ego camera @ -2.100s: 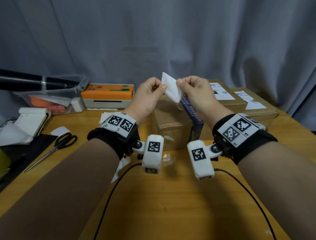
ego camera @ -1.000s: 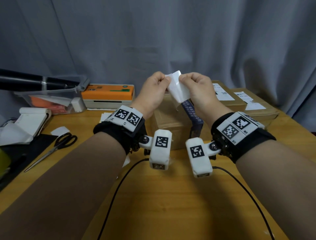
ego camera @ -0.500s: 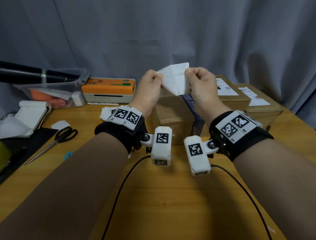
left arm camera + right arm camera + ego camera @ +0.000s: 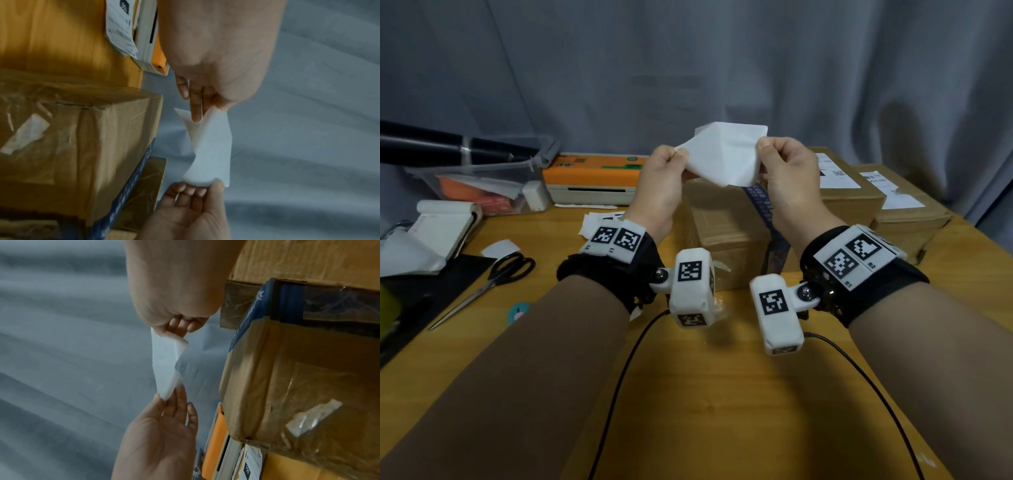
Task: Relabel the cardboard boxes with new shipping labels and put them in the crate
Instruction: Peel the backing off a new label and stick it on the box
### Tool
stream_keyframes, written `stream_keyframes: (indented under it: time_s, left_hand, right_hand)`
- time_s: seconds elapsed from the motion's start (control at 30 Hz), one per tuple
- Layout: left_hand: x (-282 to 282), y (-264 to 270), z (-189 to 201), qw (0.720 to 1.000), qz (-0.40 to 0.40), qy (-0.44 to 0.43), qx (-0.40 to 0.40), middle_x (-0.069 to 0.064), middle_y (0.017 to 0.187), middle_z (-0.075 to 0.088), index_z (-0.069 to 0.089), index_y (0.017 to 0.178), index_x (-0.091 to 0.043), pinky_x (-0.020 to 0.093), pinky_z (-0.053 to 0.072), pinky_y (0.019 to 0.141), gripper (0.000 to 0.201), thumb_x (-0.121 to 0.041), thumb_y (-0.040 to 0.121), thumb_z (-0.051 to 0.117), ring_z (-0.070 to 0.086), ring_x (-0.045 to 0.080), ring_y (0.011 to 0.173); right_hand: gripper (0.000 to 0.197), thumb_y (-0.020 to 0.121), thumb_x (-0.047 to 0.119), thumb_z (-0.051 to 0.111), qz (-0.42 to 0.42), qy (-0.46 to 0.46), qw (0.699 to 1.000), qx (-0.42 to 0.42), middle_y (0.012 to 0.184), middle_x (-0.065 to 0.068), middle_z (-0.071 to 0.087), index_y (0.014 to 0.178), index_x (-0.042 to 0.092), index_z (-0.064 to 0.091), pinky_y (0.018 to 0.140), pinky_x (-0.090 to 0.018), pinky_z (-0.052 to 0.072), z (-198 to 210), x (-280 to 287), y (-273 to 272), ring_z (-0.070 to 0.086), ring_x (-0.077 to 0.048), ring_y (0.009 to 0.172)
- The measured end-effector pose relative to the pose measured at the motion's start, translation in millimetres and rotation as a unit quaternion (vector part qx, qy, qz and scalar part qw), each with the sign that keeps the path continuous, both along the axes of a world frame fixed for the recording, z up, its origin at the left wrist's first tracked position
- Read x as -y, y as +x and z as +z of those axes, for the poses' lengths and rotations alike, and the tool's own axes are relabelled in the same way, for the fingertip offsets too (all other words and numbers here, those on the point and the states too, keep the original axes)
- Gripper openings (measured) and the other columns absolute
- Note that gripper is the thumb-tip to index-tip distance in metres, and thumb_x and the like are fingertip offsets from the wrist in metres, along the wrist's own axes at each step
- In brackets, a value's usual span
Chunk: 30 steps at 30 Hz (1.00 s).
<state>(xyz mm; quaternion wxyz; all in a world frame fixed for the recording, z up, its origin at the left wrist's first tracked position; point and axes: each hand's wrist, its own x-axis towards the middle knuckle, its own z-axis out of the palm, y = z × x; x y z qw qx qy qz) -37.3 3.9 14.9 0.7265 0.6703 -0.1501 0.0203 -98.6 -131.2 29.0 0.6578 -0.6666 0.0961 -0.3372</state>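
Note:
A white label sheet hangs in the air between both hands, its blank side toward me and creased across the middle. My left hand pinches its left corner and my right hand pinches its right edge. In the left wrist view the label sheet stretches from the left hand down to the right hand. The right wrist view shows two layers of the sheet parting at the right hand. Just below and behind the hands stands a taped cardboard box with a blue strap.
Two more labelled cardboard boxes stand at the back right. An orange label printer sits at the back, with loose labels before it. Scissors and a clear plastic bin lie left. Black cables cross the near table.
Both hands have risen and moved apart. The label sheet, folded small between the fingertips earlier, is now spread wide between them.

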Motion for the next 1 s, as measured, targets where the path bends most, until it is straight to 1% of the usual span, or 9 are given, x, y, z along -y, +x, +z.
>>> stream_keyframes:
  time_s: [0.13,0.2,0.3,0.37,0.47,0.6,0.73,0.87,1.0]
  left_hand:
    - [2.0,-4.3,2.4,0.999,0.013,-0.028,-0.033,0.006,0.102,0.063,0.048,0.103,-0.014,0.017,0.049,0.062,0.019,-0.027,0.102,0.034,0.063,0.015,0.085]
    - [2.6,-6.5,6.6,1.0,0.004,-0.009,-0.014,0.002,0.09,0.065,0.052,0.099,-0.013,0.019,0.049,0.063,0.029,-0.035,0.101,0.034,0.063,0.016,0.083]
    - [2.9,-11.6,10.4,0.994,-0.085,0.065,0.023,-0.005,0.086,0.072,0.063,0.096,-0.017,0.027,0.054,0.075,0.028,-0.043,0.092,0.054,0.068,0.009,0.083]
    - [3.6,-11.7,7.4,0.99,-0.102,0.092,0.028,0.003,0.102,0.071,0.062,0.112,-0.011,0.035,0.055,0.086,0.039,-0.032,0.08,0.071,0.068,0.017,0.096]
    - [4.3,-11.0,6.9,0.994,-0.058,0.088,0.028,0.004,0.109,0.069,0.06,0.117,-0.007,0.034,0.054,0.089,0.038,-0.017,0.081,0.071,0.065,0.018,0.1]
    - [1.8,-11.6,10.6,0.994,-0.049,0.088,0.036,-0.007,0.102,0.065,0.057,0.115,-0.014,0.011,0.05,0.072,0.029,-0.018,0.087,0.065,0.06,0.0,0.089]
    - [1.5,-11.7,10.9,0.996,-0.039,0.068,0.032,-0.005,0.098,0.065,0.059,0.116,-0.008,0.008,0.049,0.064,0.028,-0.015,0.089,0.062,0.06,0.0,0.084]
    - [1.9,-11.4,8.3,0.998,-0.026,0.061,0.021,0.0,0.102,0.065,0.059,0.118,-0.003,0.004,0.046,0.056,0.029,-0.014,0.091,0.059,0.059,-0.001,0.081]
    - [3.2,-8.0,6.9,0.995,-0.012,0.097,0.029,0.0,0.106,0.065,0.057,0.12,-0.007,0.013,0.046,0.066,0.03,-0.02,0.093,0.055,0.059,0.003,0.086]
  right_hand:
    - [0.015,0.095,0.018,0.052,0.062,0.003,0.997,-0.041,0.076,-0.001,0.063,0.085,0.014,0.063,0.06,-0.026,0.053,-0.5,2.2,-2.0,0.058,-0.009,0.066]
    - [0.019,0.096,0.02,0.05,0.068,-0.02,0.996,-0.054,0.086,-0.003,0.065,0.083,0.019,0.063,0.078,-0.04,0.054,0.1,2.1,-1.2,0.061,-0.018,0.083]
    - [0.02,0.095,0.019,0.049,0.039,-0.038,0.998,-0.039,0.087,-0.005,0.064,0.079,0.019,0.06,0.085,-0.048,0.052,3.1,0.1,-0.1,0.058,-0.019,0.084]
    - [0.021,0.096,0.02,0.048,0.027,-0.03,0.999,-0.034,0.084,-0.003,0.064,0.078,0.019,0.06,0.083,-0.047,0.053,5.4,-0.4,-0.3,0.059,-0.019,0.082]
    - [0.022,0.097,0.027,0.048,0.064,0.034,0.996,-0.046,0.092,-0.004,0.065,0.081,0.019,0.06,0.075,-0.044,0.057,8.1,-0.5,-3.1,0.066,-0.024,0.091]
    - [0.02,0.096,0.038,0.048,0.117,0.072,0.988,-0.068,0.11,-0.011,0.065,0.088,0.022,0.058,0.07,-0.035,0.059,7.6,-3.5,-9.7,0.069,-0.023,0.093]
    - [0.027,0.097,0.04,0.044,0.139,0.066,0.985,-0.079,0.105,-0.013,0.068,0.091,0.019,0.06,0.073,-0.037,0.058,1.5,-6.5,-10.4,0.071,-0.024,0.084]
    - [0.026,0.096,0.026,0.04,0.157,0.136,0.974,-0.087,0.097,-0.012,0.068,0.099,0.01,0.06,0.072,-0.037,0.058,-0.7,-3.6,-7.7,0.068,-0.025,0.09]
    - [0.04,0.094,0.04,0.047,0.165,0.07,0.979,-0.095,0.085,-0.004,0.069,0.103,0.006,0.066,0.067,-0.028,0.055,1.1,-1.4,-9.2,0.067,-0.013,0.075]
